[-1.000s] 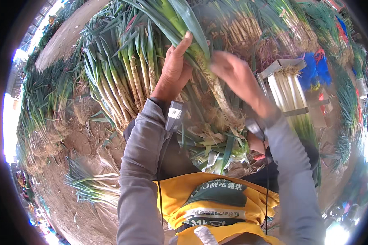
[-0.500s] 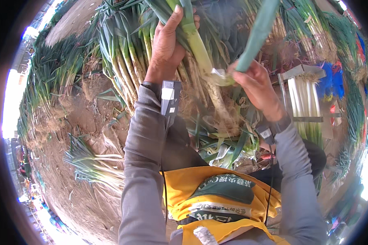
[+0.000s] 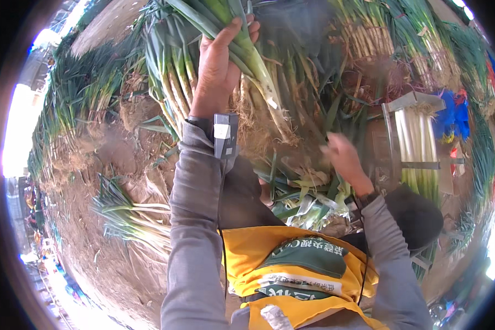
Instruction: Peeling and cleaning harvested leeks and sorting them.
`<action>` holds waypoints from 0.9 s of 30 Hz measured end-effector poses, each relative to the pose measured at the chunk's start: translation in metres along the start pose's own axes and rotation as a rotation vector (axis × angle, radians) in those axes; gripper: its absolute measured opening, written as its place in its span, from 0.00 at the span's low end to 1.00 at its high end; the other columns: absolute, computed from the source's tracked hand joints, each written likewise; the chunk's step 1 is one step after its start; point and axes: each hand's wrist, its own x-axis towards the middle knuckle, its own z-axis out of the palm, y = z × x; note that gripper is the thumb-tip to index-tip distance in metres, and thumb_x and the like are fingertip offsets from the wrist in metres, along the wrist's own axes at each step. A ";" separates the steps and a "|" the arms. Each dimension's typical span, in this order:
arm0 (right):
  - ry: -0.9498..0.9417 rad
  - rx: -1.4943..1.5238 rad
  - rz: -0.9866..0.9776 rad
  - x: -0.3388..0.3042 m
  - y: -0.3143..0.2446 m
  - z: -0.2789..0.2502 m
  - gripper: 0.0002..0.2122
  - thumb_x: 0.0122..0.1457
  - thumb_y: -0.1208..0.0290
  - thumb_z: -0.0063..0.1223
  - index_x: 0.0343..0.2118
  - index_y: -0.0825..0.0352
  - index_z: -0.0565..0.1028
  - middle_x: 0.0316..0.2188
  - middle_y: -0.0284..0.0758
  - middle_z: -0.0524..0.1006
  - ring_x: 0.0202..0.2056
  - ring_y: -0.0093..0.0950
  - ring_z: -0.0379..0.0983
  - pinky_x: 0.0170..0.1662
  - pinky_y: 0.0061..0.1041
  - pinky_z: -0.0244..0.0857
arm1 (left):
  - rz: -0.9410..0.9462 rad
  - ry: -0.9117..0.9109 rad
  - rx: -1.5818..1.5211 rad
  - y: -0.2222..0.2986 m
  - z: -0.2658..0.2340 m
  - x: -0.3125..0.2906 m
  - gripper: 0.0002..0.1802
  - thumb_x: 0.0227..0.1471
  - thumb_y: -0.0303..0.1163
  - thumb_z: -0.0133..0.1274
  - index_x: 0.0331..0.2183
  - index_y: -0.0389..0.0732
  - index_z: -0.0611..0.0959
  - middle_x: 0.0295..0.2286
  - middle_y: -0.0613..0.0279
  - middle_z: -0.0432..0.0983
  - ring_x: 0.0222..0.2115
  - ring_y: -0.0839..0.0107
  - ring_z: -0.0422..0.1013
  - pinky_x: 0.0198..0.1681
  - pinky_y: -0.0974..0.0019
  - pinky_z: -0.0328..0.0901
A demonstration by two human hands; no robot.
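Note:
My left hand (image 3: 217, 63) is wrapped round the upper shank of a leek (image 3: 263, 74), just below its green leaves. The leek slants down to the right, its pale shank streaked with soil and its root end pointing toward the middle. Lower and to the right, clear of the leek, is my right hand (image 3: 344, 162). Its fingers look curled but are smeared by motion, so I cannot see whether anything is in them. Beneath that hand lies a heap of stripped leaves (image 3: 311, 195) in front of my knees.
Unpeeled leeks (image 3: 173, 82) stand bundled behind my left hand, with more bundles (image 3: 368, 38) at the far right. Cleaned white leeks (image 3: 415, 137) lie in a metal-framed rack (image 3: 388, 126) on the right, beside blue plastic (image 3: 454, 118). A small leek pile (image 3: 140, 217) rests on the dirt floor (image 3: 115, 269).
My right hand has let go of the broad green leaf it was pulling and has dropped toward the heap. The leek in my left hand has moved slightly up and left, and its shank looks slimmer.

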 end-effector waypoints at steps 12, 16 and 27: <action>0.623 -0.072 -0.671 0.150 -0.164 -0.050 0.23 0.52 0.71 0.67 0.50 0.70 0.73 0.44 0.41 0.77 0.45 0.42 0.75 0.48 0.38 0.71 | -0.214 -0.231 -0.076 -0.026 0.032 -0.006 0.32 0.63 0.57 0.48 0.55 0.40 0.68 0.44 0.58 0.71 0.47 0.62 0.69 0.53 0.56 0.64; 0.509 0.230 -0.507 0.153 -0.170 -0.068 0.15 0.56 0.74 0.64 0.45 0.73 0.75 0.41 0.42 0.79 0.40 0.37 0.79 0.45 0.31 0.72 | -0.156 -0.205 -0.238 -0.029 0.034 -0.009 0.33 0.66 0.57 0.43 0.58 0.39 0.67 0.45 0.57 0.73 0.46 0.63 0.70 0.53 0.57 0.64; 0.051 0.640 -0.289 0.159 -0.165 -0.099 0.18 0.57 0.64 0.68 0.46 0.67 0.78 0.39 0.29 0.79 0.41 0.19 0.73 0.45 0.21 0.68 | -0.186 -0.158 -0.272 -0.063 0.045 -0.023 0.20 0.69 0.38 0.44 0.58 0.43 0.69 0.47 0.60 0.74 0.48 0.66 0.71 0.52 0.56 0.68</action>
